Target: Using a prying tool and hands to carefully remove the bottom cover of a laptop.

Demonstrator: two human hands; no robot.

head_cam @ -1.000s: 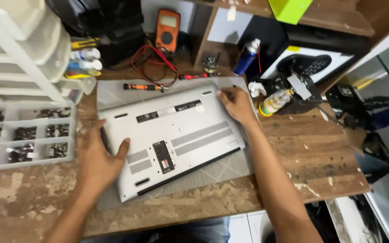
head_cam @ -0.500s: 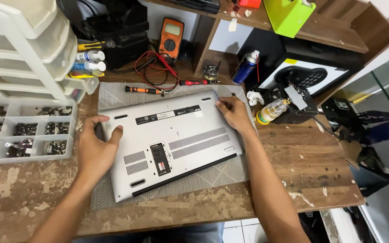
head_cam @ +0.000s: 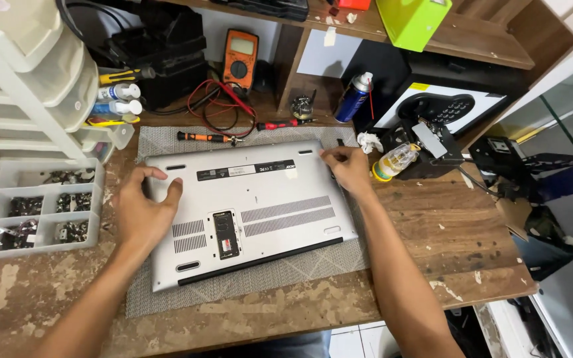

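While both hands (head_cam: 142, 211) (head_cam: 347, 167) press laptop (head_cam: 250, 207), screwdriver (head_cam: 207, 137) seemingly lies behind.

Worn wooden workbench (head_cam: 432, 232) w/ scratched, paint-flecked top, seen from above. A low wooden shelf (head_cam: 472, 36) runs along the back, w/ a pale wall panel (head_cam: 329, 56) behind its upright. At left, a white plastic drawer unit (head_cam: 28, 79). At right, a glass pane (head_cam: 568, 119) stands beside the bench edge. Below the front edge, white floor tiles (head_cam: 359, 341). Light is bright & even, soft shadows.
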